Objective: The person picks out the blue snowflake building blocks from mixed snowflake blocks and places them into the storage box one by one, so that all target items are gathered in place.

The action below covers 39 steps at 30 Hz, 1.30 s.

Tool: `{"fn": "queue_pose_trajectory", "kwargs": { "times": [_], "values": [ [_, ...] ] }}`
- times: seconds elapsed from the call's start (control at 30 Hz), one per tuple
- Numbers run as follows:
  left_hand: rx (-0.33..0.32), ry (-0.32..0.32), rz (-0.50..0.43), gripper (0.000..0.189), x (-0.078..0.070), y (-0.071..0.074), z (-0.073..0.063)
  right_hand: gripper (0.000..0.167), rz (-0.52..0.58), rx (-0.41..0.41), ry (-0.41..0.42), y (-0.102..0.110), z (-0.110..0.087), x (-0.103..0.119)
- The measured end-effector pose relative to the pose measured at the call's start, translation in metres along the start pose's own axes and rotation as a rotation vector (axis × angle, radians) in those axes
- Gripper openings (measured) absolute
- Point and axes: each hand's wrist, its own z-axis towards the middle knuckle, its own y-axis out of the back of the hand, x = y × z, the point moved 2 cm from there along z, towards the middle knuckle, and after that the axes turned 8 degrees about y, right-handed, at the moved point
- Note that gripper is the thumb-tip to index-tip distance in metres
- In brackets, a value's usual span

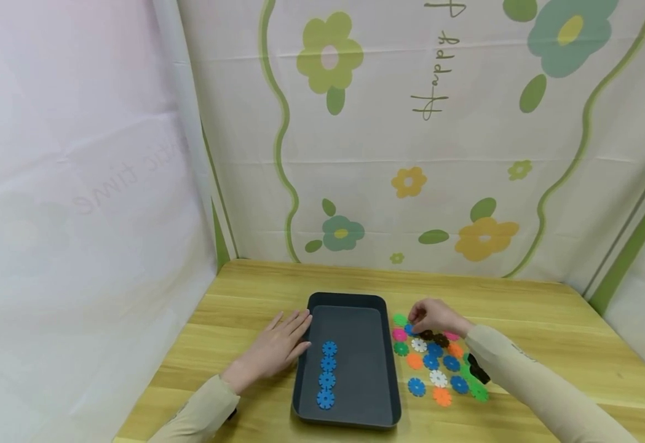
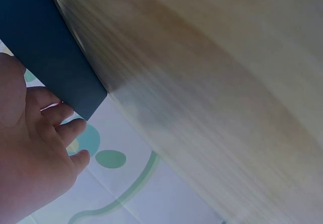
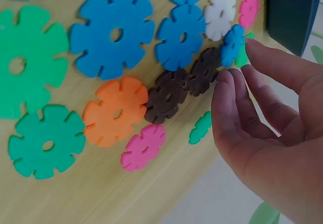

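Observation:
My left hand [image 1: 278,347] lies with its fingers straight against the left rim of a dark grey tray [image 1: 350,320]; in the left wrist view its fingertips are at the tray's outer wall [image 2: 55,57]. Inside the tray, several blue interlocking discs [image 1: 327,380] form a column on the left side. Right of the tray, my right hand [image 1: 435,317] reaches over loose notched discs, its thumb and fingertips at the edges of a blue disc [image 3: 232,45] in a pinch. Two brown discs [image 3: 204,72] lie close beside those fingertips.
Loose discs in white [image 1: 438,378], orange [image 1: 442,396], green [image 1: 478,392], pink [image 1: 399,335] and blue [image 1: 417,386] cover the wooden table [image 1: 256,289] right of the tray, some overlapping. A flower-printed cloth [image 1: 355,141] hangs behind the table, with another cloth at the left.

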Motion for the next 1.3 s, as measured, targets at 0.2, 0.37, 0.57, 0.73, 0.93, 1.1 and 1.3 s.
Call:
{"fn": "queue_pose_trajectory", "kwargs": {
  "times": [0.2,0.37,0.57,0.73,0.93,1.1,1.3],
  "values": [
    [0.006,0.000,-0.001,0.059,-0.001,0.001,0.001,0.018,-0.038,0.007,0.003,-0.003,0.001,-0.002],
    [0.009,-0.001,-0.002,0.060,-0.001,0.000,0.002,0.018,-0.061,-0.008,-0.023,-0.005,0.002,-0.003],
    [0.003,-0.004,0.007,0.060,-0.001,-0.001,0.001,0.021,-0.075,-0.025,-0.021,-0.006,0.002,-0.003],
    [0.014,0.002,0.006,0.060,-0.001,-0.001,0.001,0.026,-0.074,-0.019,-0.004,-0.006,0.001,0.001],
    [0.020,0.005,-0.003,0.060,-0.001,-0.001,0.001,0.015,-0.092,-0.017,0.013,-0.004,0.003,0.005],
    [0.017,0.003,-0.003,0.060,-0.001,-0.001,0.001,0.006,-0.100,-0.010,0.008,0.002,0.003,0.006],
    [0.022,0.005,-0.008,0.060,-0.001,0.000,0.002,0.002,-0.084,-0.008,0.044,0.011,0.005,0.011]
  ]
}}
